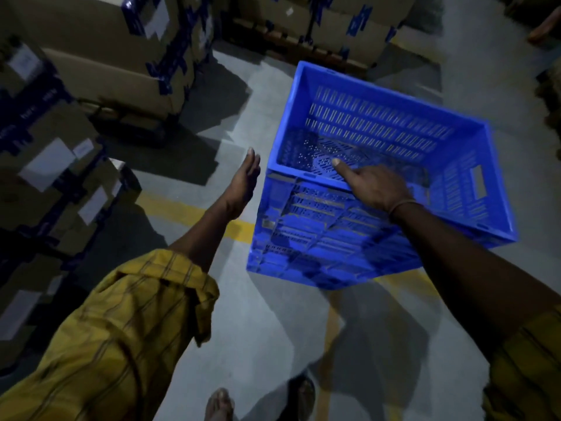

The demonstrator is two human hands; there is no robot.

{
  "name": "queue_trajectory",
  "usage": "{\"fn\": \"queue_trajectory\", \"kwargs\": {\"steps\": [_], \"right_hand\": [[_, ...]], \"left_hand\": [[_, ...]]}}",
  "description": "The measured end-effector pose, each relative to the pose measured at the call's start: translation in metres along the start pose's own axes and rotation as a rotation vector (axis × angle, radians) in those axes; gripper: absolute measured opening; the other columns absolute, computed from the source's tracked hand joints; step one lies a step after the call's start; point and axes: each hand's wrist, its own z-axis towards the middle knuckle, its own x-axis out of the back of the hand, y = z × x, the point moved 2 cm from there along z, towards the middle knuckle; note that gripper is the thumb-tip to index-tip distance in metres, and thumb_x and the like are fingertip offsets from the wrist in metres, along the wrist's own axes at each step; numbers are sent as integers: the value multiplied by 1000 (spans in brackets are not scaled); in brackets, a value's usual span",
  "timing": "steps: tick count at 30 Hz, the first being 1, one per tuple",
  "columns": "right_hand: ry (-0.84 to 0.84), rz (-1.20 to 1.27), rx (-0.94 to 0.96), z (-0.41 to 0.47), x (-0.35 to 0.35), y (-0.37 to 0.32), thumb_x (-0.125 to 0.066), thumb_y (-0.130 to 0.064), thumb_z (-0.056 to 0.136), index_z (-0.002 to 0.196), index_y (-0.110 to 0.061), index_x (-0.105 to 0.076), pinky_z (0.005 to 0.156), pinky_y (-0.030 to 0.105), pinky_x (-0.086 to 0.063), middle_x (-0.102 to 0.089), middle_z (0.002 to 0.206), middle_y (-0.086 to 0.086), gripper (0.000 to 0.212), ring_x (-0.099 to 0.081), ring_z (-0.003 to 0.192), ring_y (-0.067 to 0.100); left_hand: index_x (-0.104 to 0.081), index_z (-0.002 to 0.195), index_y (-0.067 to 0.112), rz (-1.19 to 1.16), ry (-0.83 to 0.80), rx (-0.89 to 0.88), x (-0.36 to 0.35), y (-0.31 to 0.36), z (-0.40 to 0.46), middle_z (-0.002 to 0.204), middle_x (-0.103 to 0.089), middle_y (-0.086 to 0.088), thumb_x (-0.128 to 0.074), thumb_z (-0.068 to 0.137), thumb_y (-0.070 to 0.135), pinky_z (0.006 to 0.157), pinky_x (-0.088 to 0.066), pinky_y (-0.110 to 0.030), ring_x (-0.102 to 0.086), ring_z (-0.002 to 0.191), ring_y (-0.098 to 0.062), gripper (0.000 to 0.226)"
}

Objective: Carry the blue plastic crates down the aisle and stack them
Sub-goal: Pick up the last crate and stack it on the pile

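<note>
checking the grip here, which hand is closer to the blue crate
Right. The right hand grips the near rim of the blue crate, fingers curled over it. The left hand is open beside the crate's left wall, not touching.

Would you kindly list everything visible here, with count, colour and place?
crate: one in view, blue, empty, centre right, held at its near rim
boxes: many, brown with blue tape and white labels, stacked along the left and the far end
floor: grey concrete, underfoot
line: yellow, painted across the floor, passing under the crate
sleeves: two, yellow checked, lower corners
feet: two, bottom centre, one in a dark sandal
left hand: open, fingers straight, just left of the crate
right hand: gripping the crate's near rim
</note>
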Motion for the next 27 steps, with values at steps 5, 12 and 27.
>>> {"fn": "queue_trajectory", "kwargs": {"steps": [5,12,27], "right_hand": [[32,46,-72,-5,5,-3,-1,-85,86,67,-11,-60,78,43,-50,-67,82,23,96,-64,74,34],[223,0,-99,-13,3,-3,-8,-79,91,102,-16,-76,84,41,-49,-70,106,16,94,-62,100,34],[301,270,-280,-124,-24,243,-37,-74,90,159,-29,-15,112,54,-35,3,168,2,85,-9,153,34]], "left_hand": [[-30,154,38,174,3,-326,-83,121,-82,160,-26,17,-36,97,68,121,-27,-47,-33,145,-5,65],[-16,160,20,1555,179,-500,-131,120,-90,167,-10,-14,-37,89,79,124,2,-46,4,155,-33,94],[-12,160,24,1877,186,-381,-135,120,-84,168,5,-15,-1,64,101,118,-13,-65,10,152,-41,124]]}}
